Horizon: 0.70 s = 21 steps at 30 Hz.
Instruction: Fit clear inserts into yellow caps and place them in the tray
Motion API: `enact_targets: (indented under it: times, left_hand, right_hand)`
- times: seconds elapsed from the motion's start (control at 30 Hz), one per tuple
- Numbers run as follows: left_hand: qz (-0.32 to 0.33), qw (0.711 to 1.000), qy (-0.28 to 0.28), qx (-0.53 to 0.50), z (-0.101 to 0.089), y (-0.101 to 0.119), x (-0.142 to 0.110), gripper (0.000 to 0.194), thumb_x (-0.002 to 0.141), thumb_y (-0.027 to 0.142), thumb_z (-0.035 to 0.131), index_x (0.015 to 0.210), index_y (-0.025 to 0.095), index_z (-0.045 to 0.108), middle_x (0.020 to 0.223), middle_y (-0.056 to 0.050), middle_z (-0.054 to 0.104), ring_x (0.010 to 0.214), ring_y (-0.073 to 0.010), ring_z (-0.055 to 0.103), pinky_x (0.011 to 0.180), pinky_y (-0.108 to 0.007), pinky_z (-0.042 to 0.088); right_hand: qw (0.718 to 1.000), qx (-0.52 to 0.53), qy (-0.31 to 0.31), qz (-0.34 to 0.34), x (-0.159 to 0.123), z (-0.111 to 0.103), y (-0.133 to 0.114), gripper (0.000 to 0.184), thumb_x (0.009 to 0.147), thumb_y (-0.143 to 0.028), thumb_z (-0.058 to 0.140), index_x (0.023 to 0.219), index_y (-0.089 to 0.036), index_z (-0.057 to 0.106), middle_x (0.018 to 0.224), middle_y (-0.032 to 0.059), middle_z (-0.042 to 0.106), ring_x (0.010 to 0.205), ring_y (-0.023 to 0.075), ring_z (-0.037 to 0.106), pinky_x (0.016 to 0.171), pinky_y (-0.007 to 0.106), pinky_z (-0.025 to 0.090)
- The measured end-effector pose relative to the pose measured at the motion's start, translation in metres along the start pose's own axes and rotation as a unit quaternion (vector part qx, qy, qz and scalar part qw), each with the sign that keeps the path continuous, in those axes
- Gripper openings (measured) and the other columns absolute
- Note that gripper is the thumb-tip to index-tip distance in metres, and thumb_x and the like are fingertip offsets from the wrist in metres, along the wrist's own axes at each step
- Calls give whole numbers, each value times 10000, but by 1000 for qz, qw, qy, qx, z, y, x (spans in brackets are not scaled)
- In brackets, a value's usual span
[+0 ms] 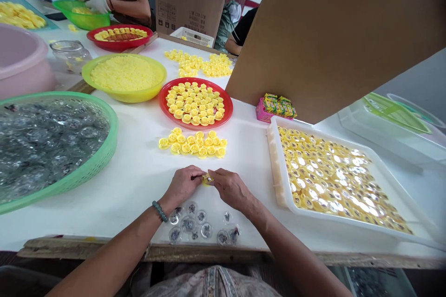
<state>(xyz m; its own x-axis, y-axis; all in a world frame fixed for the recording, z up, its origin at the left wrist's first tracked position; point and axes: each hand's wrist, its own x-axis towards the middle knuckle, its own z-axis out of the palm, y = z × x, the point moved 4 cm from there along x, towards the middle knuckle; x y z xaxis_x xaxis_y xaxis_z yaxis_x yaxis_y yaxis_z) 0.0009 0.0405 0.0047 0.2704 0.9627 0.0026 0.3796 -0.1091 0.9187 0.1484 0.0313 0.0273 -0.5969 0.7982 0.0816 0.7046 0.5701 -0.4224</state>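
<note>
Both my hands meet over the table at the middle of the view. My left hand [184,182] pinches one side of a small yellow plastic cup-shaped piece [207,179]. On its other side my right hand [230,186] grips the same piece, fingers partly covering it. Just beyond lie loose yellow pieces [195,145] in a cluster. Closer to me, several clear round plastic covers [188,224] with small printed figures lie between my forearms. Behind the cluster, a red tray [226,118] carries rows of yellow pieces.
A green basket [113,141] of clear covers stands left, a white tray [278,185] of shiny finished-looking pieces right. Farther back are a yellow bowl [128,96], a candy-like pink box [263,112] and a leaning cardboard sheet [313,32]. A gloved co-worker [128,7] works at back left.
</note>
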Motion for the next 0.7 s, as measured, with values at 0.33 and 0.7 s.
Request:
enact_targets:
  times: [0.33, 0.7]
  left_hand:
    - [23, 999, 0, 26, 1, 1, 1, 240, 751, 86, 520, 828, 219, 704, 886, -15, 670, 830, -172, 608, 805, -281, 463]
    - [22, 999, 1, 24, 3, -5, 2, 260, 741, 69, 522, 865, 202, 707, 902, -15, 663, 830, -156, 602, 811, -261, 444]
  right_hand:
    - [996, -9, 67, 53, -6, 2, -10, 156, 854, -255, 551, 987, -186, 596, 861, 67, 625, 817, 176, 590, 730, 268, 454]
    - [990, 80, 93, 72, -11, 4, 1, 235, 825, -236, 592, 1056, -218, 629, 892, 46, 654, 745, 142, 604, 634, 222, 452]
